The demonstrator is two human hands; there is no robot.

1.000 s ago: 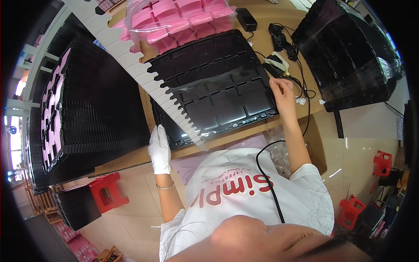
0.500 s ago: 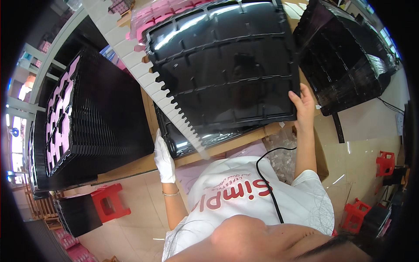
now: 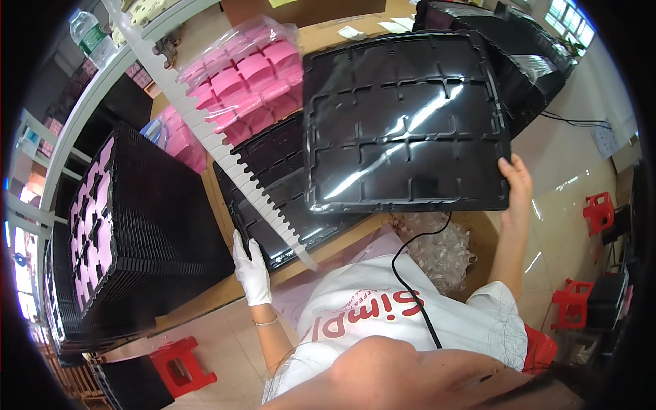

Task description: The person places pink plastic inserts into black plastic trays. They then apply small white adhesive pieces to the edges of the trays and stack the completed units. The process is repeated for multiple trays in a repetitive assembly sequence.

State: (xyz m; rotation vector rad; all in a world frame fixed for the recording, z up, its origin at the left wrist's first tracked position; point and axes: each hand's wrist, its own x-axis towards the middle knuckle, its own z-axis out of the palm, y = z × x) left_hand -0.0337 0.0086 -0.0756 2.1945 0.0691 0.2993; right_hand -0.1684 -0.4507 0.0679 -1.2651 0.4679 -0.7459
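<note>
Black plastic tray (image 3: 406, 123) hangs above the counter (image 3: 205, 301), pinched at its four-o'clock corner by the bare right hand (image 3: 517, 184). At eight o'clock the gloved left hand (image 3: 251, 270) presses flat, fingers spread, steadying the tray stack (image 3: 273, 184).

The lifted tray (image 3: 403, 123) was glossy black with a grid of moulded ribs. The left hand (image 3: 251, 270) wore a white glove. Pink foam inserts (image 3: 246, 78) lay bagged in clear plastic. The toothed strip (image 3: 225, 157) was white, the stools (image 3: 181, 362) red, the surface (image 3: 205, 297) light brown.
</note>
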